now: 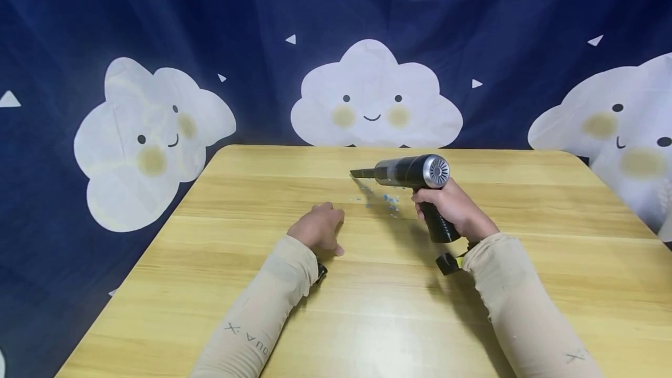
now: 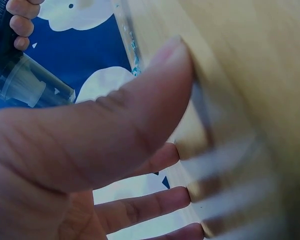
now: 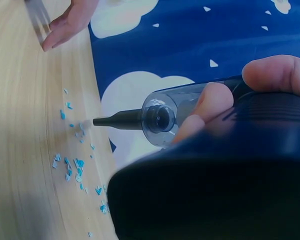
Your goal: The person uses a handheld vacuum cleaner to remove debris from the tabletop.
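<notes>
My right hand (image 1: 454,209) grips the black handle of a handheld vacuum cleaner (image 1: 404,171), its fingers wrapped round it. The vacuum has a clear dust cup and a narrow black nozzle (image 3: 117,120), which points left, close over the tabletop. Small blue and white scraps (image 3: 77,167) lie scattered near the nozzle, also visible under the vacuum in the head view. To the left, my left hand (image 1: 319,227) rests with its fingertips at the table surface, fingers spread and nothing in them. In the left wrist view its thumb (image 2: 155,95) and fingers reach toward the wood.
The light wooden table (image 1: 210,261) fills the lower view, its far edge against a dark blue curtain (image 1: 252,28) printed with white clouds and small triangles. A black wrist strap device (image 1: 448,263) hangs below my right wrist.
</notes>
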`<act>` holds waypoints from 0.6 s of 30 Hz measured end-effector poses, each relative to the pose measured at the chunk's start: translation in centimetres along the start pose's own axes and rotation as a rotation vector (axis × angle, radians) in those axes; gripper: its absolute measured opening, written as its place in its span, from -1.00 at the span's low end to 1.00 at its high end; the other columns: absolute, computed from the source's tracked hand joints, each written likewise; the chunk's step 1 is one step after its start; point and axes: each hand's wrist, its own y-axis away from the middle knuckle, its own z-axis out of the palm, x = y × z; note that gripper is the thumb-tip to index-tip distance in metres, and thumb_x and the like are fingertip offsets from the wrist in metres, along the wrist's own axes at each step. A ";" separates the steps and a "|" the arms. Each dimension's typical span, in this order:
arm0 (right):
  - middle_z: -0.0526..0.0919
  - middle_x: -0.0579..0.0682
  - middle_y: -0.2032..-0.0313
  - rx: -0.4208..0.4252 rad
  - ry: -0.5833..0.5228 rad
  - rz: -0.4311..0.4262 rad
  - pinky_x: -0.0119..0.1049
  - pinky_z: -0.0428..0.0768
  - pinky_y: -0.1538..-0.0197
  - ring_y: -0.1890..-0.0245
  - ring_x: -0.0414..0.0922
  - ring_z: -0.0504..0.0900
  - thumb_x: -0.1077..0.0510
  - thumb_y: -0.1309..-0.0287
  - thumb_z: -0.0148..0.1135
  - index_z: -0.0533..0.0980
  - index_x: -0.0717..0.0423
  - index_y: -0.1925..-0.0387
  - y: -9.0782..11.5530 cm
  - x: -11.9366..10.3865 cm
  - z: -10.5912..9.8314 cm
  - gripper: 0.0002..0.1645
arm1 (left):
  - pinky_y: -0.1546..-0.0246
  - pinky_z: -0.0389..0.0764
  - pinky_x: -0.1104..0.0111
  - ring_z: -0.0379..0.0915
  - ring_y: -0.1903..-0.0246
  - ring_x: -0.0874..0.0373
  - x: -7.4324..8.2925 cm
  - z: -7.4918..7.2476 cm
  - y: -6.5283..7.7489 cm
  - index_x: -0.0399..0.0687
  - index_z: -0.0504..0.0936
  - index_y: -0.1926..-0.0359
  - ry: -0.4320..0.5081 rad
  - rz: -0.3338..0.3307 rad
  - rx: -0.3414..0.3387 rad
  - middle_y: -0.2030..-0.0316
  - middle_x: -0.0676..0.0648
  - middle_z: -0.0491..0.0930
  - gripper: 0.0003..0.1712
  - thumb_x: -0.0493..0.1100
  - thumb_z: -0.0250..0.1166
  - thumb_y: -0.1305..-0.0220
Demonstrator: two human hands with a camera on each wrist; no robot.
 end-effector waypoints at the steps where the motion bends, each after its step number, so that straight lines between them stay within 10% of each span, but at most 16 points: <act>1: 0.46 0.09 0.55 0.001 0.001 0.000 -0.25 0.51 0.51 0.62 -0.03 0.48 0.34 -0.08 0.07 0.28 0.28 -0.11 0.0 0.0 0.0 -0.50 | 0.10 0.56 0.15 0.31 0.07 -0.01 0.0 0.0 0.0 -0.04 0.49 0.03 -0.002 0.000 0.001 0.07 -0.09 0.39 -0.35 0.01 0.55 0.16; 18: 0.46 0.08 0.56 0.011 0.008 -0.008 -0.27 0.52 0.50 0.64 -0.09 0.47 0.33 -0.08 0.07 0.27 0.31 -0.05 0.4 -0.4 -0.7 -0.54 | 0.11 0.54 0.13 0.28 0.02 -0.02 -0.1 0.2 -0.2 -0.01 0.48 -0.04 0.012 -0.025 -0.020 0.00 -0.08 0.38 -0.32 0.00 0.55 0.14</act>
